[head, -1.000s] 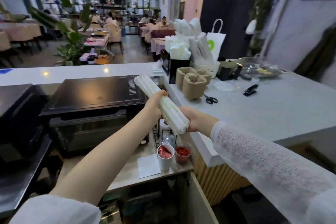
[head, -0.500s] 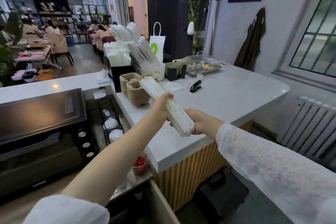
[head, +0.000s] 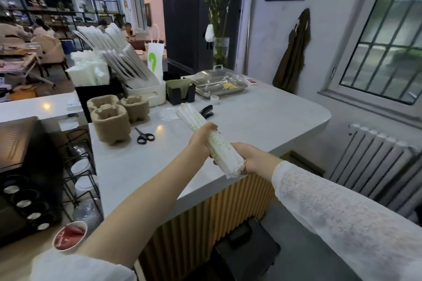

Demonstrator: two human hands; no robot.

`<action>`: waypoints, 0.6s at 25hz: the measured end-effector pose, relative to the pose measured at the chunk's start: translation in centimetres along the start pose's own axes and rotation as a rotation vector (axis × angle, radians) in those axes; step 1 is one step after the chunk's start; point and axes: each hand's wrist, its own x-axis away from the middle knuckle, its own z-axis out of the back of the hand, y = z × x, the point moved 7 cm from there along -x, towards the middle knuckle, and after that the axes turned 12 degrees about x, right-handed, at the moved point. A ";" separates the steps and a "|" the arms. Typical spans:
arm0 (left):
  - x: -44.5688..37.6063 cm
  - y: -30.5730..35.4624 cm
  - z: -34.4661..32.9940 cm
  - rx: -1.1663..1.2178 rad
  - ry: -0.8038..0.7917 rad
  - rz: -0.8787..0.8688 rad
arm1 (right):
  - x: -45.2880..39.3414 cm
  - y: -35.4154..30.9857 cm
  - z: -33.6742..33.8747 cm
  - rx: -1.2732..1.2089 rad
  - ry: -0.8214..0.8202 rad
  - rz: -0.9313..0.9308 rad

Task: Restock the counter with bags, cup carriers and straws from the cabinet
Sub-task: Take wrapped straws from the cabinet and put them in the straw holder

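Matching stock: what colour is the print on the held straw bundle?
Green print on white wrappers, on the paper-wrapped straw bundle; head view.

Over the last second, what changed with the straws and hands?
The straw bundle was carried rightward, from above the black oven to over the grey counter. Nothing was let go or newly gripped: left hand and right hand still hold it. Cup carriers and scissors stayed put.

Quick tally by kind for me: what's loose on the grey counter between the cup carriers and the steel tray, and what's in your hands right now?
Straw bundle, held by the left hand and right hand: 1
Cup carrier stacks: 3
Scissors: 1
Stapler: 1
Tape roll: 1
Total: 7
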 end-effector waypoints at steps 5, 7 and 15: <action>-3.6 -2.0 -2.3 -0.018 -0.002 0.031 | -1.4 -0.7 3.8 0.085 0.061 0.006; -5.3 -2.2 -2.7 -0.002 -0.006 0.049 | -2.8 -2.5 6.3 0.552 0.308 0.118; -13.6 3.2 -2.7 -0.030 -0.009 -0.079 | -8.8 -11.4 4.3 1.158 0.558 0.647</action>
